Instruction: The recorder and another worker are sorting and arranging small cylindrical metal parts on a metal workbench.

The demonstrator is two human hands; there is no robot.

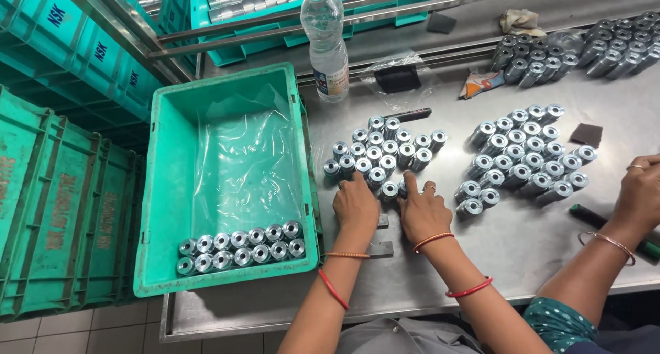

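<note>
A cluster of short shiny metal cylinders (pixel 385 151) stands on the steel table (pixel 426 278). My left hand (pixel 356 204) rests at the cluster's near edge, fingers curled down against the front row; whether it grips a piece is hidden. My right hand (pixel 423 211) lies beside it with fingers spread, the index fingertip touching a front cylinder (pixel 389 189) between the two hands. A green plastic crate (pixel 161 189) lined with clear film stands to the left, holding two rows of the same cylinders (pixel 240 247) along its near wall.
A second group of cylinders (pixel 529 155) lies to the right, with a co-worker's hand (pixel 639 192) near it. More cylinders (pixel 584 48) sit at the back right. A water bottle (pixel 324 41) stands behind the crate. Stacked green crates (pixel 62 209) fill the left.
</note>
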